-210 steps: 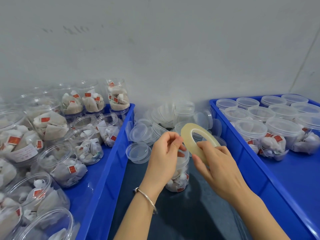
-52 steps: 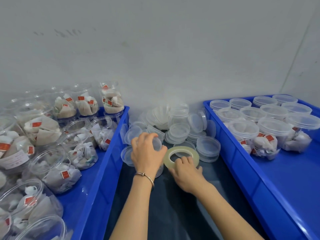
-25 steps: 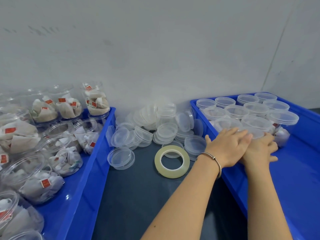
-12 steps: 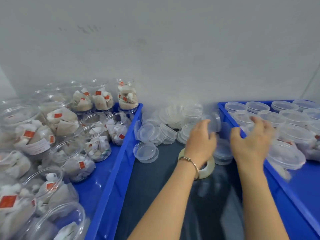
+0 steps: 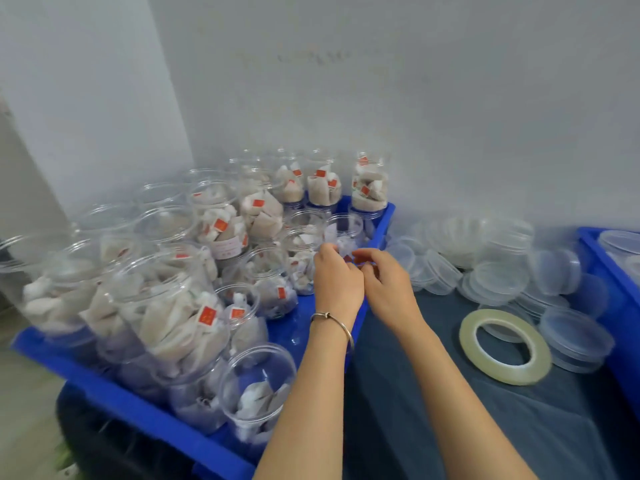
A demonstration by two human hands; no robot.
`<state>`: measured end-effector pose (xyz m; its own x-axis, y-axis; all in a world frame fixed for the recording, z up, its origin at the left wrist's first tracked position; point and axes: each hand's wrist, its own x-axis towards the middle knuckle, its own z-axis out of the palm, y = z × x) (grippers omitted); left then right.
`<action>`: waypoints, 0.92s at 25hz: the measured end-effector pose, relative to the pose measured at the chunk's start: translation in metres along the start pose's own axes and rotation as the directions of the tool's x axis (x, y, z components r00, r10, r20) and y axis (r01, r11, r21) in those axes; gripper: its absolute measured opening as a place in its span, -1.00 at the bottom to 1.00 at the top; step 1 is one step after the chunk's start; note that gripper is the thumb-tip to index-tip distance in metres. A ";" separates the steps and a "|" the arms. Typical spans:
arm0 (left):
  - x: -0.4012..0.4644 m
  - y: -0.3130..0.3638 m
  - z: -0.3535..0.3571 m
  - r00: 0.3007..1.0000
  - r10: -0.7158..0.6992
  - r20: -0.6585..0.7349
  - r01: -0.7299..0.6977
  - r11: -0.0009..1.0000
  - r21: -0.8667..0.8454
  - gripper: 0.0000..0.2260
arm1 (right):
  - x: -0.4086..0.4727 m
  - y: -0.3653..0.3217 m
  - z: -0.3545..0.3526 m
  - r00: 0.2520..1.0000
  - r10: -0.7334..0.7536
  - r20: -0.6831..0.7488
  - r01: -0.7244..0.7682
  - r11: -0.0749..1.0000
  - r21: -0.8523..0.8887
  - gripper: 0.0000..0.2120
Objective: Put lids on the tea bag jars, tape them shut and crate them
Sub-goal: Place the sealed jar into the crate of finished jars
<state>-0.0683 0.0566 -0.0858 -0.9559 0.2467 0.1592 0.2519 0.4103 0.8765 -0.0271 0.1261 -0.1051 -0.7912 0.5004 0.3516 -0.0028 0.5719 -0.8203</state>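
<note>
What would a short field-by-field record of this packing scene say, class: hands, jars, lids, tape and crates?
left hand: reaching into the left blue plastic crate, fingers at an open jar
right hand: beside it, fingers curled at the same spot
clear plastic tea bag jars: unlidded, crowded in the left crate
clear round plastic lids: heaped on the dark table
translucent tape roll: flat on the table
right blue crate: mostly out of view

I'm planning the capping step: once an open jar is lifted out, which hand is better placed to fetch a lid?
Probably the right hand: the loose lids are piled on its side, while the left hand sits over the open jars' crate.
</note>
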 end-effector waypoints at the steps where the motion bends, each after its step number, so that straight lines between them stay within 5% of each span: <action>1: -0.002 -0.001 -0.008 1.000 -0.005 -0.016 0.006 0.999 0.038 -0.70 | 0.000 -0.004 0.006 1.000 -0.020 0.022 0.020 1.000 -0.005 -0.72; 4: -0.010 0.002 -0.029 0.999 0.031 -0.019 -0.028 0.989 0.142 -0.69 | -0.002 -0.011 0.014 0.996 -0.070 0.057 0.069 0.997 0.024 -0.72; 8: -0.022 0.014 -0.048 0.965 0.259 -0.030 -0.237 0.920 0.313 -0.69 | -0.008 -0.022 0.019 0.985 -0.128 0.116 0.125 0.992 0.033 -0.87; 11: -0.025 0.015 -0.061 0.928 0.356 -0.112 -0.285 0.869 0.406 -0.72 | -0.014 -0.032 0.030 0.967 -0.192 0.169 0.193 0.981 0.012 -0.72; 16: -0.011 -0.004 -0.064 0.997 0.019 -0.073 0.031 0.778 0.628 -0.69 | -0.011 -0.031 0.049 0.858 -0.085 0.507 0.285 0.899 -0.332 -0.92; 19: -0.003 -0.024 -0.069 0.986 -0.167 -0.018 0.130 0.691 0.711 -0.65 | -0.008 -0.032 0.051 0.851 -0.010 0.525 0.204 0.927 -0.314 -0.71; 23: 0.000 -0.035 -0.069 0.980 -0.181 0.083 0.063 0.679 0.731 -0.65 | -0.007 -0.043 0.045 0.907 -0.027 0.421 0.161 0.945 -0.286 -0.57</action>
<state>-0.0876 -0.0184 -0.0845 -0.9698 0.2406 -0.0406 0.2209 0.9364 0.2729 -0.0492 0.0685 -0.0925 -0.9746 0.1649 0.1514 0.0449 0.8066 -0.5894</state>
